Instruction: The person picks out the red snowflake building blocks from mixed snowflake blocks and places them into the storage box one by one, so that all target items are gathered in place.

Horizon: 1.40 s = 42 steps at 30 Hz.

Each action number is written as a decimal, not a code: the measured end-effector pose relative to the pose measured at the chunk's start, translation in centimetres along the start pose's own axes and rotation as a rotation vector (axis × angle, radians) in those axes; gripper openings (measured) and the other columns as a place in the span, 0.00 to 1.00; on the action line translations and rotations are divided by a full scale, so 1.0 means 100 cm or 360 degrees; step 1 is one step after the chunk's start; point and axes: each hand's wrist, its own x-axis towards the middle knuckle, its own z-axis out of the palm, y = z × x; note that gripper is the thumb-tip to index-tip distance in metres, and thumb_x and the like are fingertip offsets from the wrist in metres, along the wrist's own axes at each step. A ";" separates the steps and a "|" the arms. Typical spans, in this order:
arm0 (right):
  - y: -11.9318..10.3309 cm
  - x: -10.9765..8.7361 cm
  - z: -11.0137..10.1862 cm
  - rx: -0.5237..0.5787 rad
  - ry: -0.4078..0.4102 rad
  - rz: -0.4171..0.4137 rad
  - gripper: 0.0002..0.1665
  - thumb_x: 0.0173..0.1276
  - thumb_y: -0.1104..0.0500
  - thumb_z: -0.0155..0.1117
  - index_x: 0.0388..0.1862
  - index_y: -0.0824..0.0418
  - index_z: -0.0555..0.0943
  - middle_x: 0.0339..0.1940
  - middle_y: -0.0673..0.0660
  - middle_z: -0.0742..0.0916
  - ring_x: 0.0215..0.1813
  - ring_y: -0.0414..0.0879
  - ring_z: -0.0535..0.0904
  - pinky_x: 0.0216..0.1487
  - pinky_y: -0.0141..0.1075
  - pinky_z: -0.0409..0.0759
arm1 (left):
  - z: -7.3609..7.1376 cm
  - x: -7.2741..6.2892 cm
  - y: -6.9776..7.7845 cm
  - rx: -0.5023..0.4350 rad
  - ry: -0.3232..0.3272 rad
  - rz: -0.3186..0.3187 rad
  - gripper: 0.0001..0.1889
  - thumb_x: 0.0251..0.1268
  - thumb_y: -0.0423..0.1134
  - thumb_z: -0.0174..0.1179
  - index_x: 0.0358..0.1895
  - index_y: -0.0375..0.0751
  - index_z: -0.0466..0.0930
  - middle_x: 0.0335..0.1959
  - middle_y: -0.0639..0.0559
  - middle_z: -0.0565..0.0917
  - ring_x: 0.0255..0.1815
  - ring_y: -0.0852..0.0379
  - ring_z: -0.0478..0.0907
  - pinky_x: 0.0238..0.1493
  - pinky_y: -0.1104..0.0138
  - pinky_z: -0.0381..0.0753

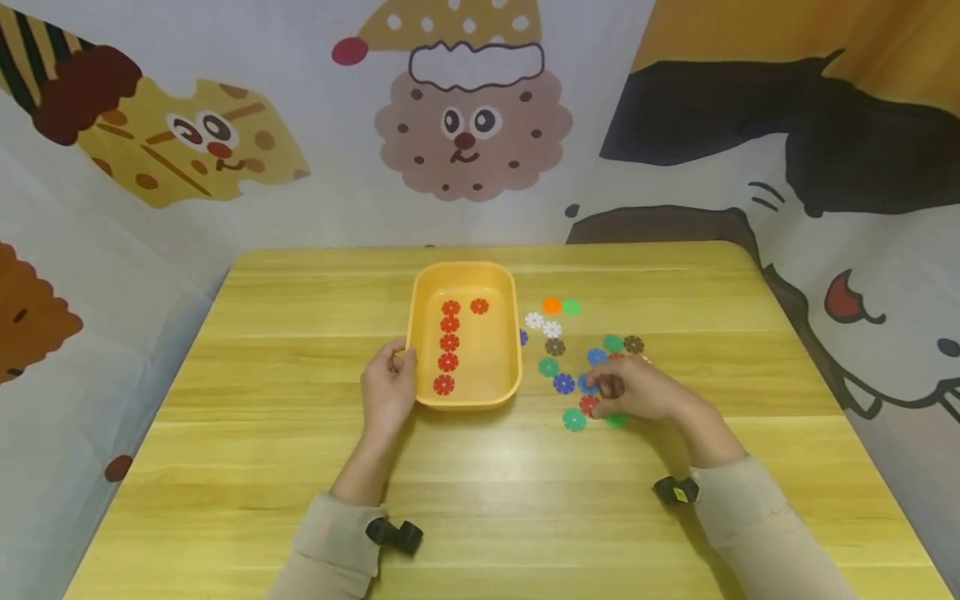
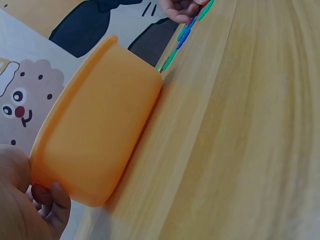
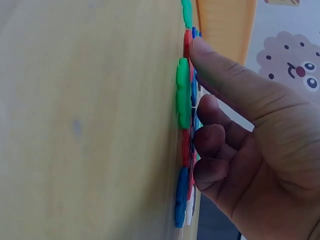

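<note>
Small red flower-shaped plastic discs (image 1: 449, 342) lie in a yellow-orange plastic tray (image 1: 491, 362) just right of the left hand (image 1: 388, 387): five in a column on that hand's side, a sixth on its own beyond the column's far end. The left hand is clamped on the tray's side wall, fingers curled near its close corner. Right of the tray, running under the right hand (image 1: 637, 387), loose notched discs (image 1: 564, 383) in white, orange, brown, green, blue and red lie flat. The right hand's thumb and fingers are apart, with nothing seen between them; a loose red disc (image 1: 589, 406) lies at the thumb tip, and I cannot tell whether they touch. The discs should be light, stiff, a bit slippery and hard to break; lying so flat, they are best pinched by opposite edges with thumb and fingertip. The tray looks light too and could slide, so its rim suits a steadying hold. Beneath both hands the yellowish wood-grain desk (image 1: 262, 400) is smooth, with a soft sheen. Beyond them a pale printed backdrop (image 1: 330, 204) shows a cartoon cheese wedge (image 1: 187, 146), a pink biscuit (image 1: 472, 137), then a black-and-white animal (image 1: 870, 158)
</note>
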 end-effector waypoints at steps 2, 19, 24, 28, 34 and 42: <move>-0.001 0.000 0.000 0.0027 -0.0023 -0.0003 0.23 0.57 0.59 0.80 0.51 0.64 0.84 0.28 0.50 0.79 0.29 0.42 0.72 0.31 0.32 0.76 | 0.000 0.000 0.000 -0.0001 0.0007 0.0002 0.15 0.76 0.39 0.57 0.56 0.33 0.82 0.22 0.46 0.76 0.18 0.56 0.70 0.16 0.72 0.68; -0.013 0.001 0.003 -0.0142 -0.0084 -0.0018 0.18 0.54 0.63 0.81 0.38 0.57 0.80 0.29 0.50 0.78 0.32 0.45 0.72 0.33 0.32 0.75 | 0.000 0.000 0.000 0.0006 0.0001 -0.0017 0.15 0.76 0.38 0.57 0.57 0.34 0.82 0.21 0.48 0.75 0.17 0.57 0.68 0.15 0.72 0.66; -0.015 0.000 0.005 -0.0147 -0.0053 -0.0038 0.18 0.53 0.65 0.80 0.37 0.57 0.79 0.31 0.50 0.80 0.32 0.45 0.74 0.33 0.33 0.77 | 0.000 0.000 0.000 -0.0004 0.0003 -0.0007 0.15 0.76 0.39 0.57 0.57 0.33 0.82 0.21 0.48 0.75 0.17 0.57 0.68 0.15 0.72 0.65; -0.014 -0.001 0.006 -0.0141 -0.0042 -0.0031 0.17 0.55 0.65 0.79 0.41 0.57 0.80 0.32 0.48 0.82 0.31 0.42 0.74 0.33 0.33 0.78 | 0.000 0.000 0.000 -0.0005 0.0011 -0.0003 0.15 0.76 0.39 0.57 0.57 0.34 0.82 0.21 0.48 0.75 0.17 0.57 0.67 0.15 0.72 0.65; -0.010 -0.003 0.005 -0.0122 -0.0028 -0.0027 0.23 0.55 0.64 0.79 0.50 0.61 0.82 0.36 0.50 0.84 0.30 0.41 0.74 0.34 0.33 0.79 | 0.000 0.000 -0.001 -0.0014 0.0015 -0.0018 0.15 0.75 0.39 0.58 0.57 0.34 0.82 0.21 0.49 0.74 0.18 0.57 0.67 0.16 0.72 0.65; -0.009 -0.006 0.003 -0.0099 -0.0034 -0.0021 0.24 0.57 0.63 0.78 0.53 0.62 0.81 0.35 0.50 0.84 0.30 0.42 0.74 0.34 0.33 0.79 | 0.000 -0.001 0.000 -0.0023 0.0014 -0.0009 0.15 0.76 0.38 0.58 0.57 0.34 0.82 0.21 0.48 0.75 0.18 0.56 0.68 0.16 0.72 0.66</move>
